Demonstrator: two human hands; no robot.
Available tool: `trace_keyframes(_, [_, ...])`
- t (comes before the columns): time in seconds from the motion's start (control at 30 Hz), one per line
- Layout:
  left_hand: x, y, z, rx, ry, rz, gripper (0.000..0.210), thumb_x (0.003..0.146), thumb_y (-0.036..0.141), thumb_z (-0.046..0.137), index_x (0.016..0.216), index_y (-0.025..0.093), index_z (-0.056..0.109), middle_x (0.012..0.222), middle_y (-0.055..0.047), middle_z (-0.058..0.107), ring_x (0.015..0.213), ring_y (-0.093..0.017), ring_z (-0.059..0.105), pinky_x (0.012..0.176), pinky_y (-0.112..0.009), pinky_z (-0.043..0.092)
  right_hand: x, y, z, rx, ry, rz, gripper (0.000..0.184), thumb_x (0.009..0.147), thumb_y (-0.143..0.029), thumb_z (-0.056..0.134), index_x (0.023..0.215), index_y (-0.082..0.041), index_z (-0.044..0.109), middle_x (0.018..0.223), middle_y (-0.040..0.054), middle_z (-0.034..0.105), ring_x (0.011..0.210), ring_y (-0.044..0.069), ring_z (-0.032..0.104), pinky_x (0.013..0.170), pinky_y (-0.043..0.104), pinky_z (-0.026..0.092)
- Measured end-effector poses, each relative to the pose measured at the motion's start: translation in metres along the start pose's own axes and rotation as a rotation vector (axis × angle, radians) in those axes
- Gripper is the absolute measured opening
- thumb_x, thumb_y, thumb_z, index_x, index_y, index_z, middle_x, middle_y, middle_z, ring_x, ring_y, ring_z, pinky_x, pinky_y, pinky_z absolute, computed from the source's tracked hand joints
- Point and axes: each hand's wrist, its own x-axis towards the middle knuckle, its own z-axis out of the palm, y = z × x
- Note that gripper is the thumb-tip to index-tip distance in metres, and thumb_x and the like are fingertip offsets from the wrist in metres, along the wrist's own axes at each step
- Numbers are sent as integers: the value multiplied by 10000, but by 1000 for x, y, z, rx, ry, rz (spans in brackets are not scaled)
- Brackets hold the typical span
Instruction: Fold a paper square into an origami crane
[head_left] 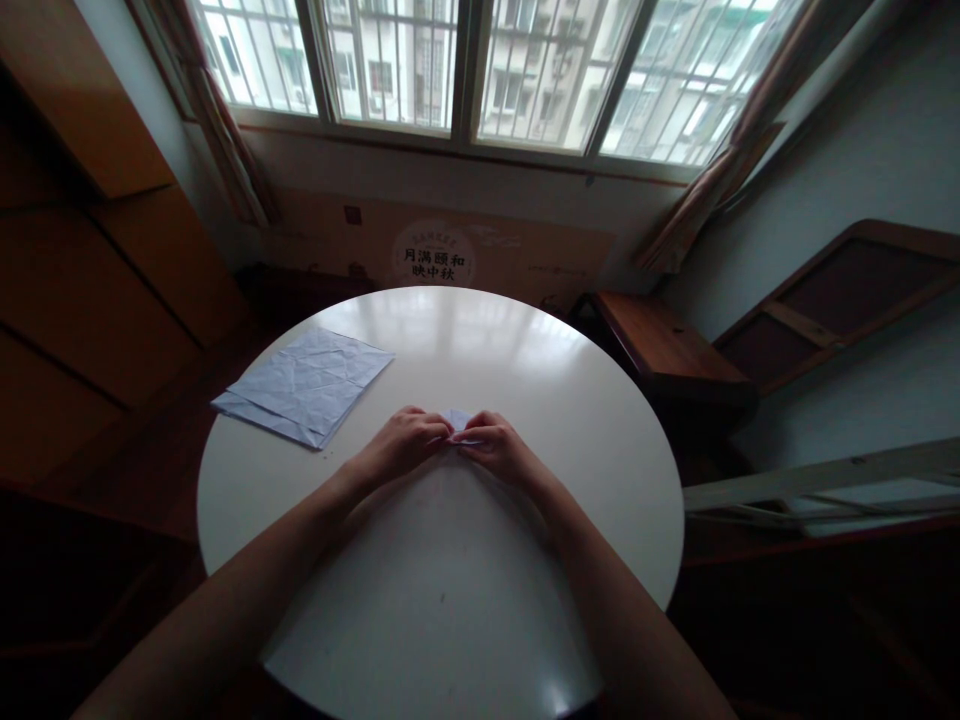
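Near the middle of a round white table [450, 560], both my hands meet at a small folded piece of paper [457, 417]. The paper looks pale bluish-white, and much of it is hidden behind my fingers. My left hand [411, 437] pinches its left side, fingers closed. From the right, my right hand [496, 443] grips the other side with thumb and fingertips. The fingertips of the two hands almost touch. To the left, a stack of creased paper sheets [311, 380] lies flat, one corner reaching past the table's edge.
Beyond the table a printed cardboard panel [525, 245] leans below a barred window [397, 70]. A wooden bench [667, 335] stands at the right, close to a framed panel [847, 290] against the wall. Wooden cabinets [97, 280] fill the left side.
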Motion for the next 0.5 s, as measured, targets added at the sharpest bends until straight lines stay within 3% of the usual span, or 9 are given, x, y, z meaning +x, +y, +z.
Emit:
trace_keyframes(0.37, [1,-12,14,-448,138,-206,159,814,280,635,750,152,704,872,-68,694,795,-156,651,739,-253,504,6,-6,5,-48,81,233,120,799,-276,668,785,-188,749,763,43,611,751,153,568,719,269,440])
trace_keyframes(0.5, [1,-16,18,-485,173,-277,206,798,324,650,715,140,695,834,-73,677,768,-158,639,704,-255,508,8,-11,7,-94,92,283,140,804,-278,661,748,-169,729,751,42,604,759,156,551,729,274,424])
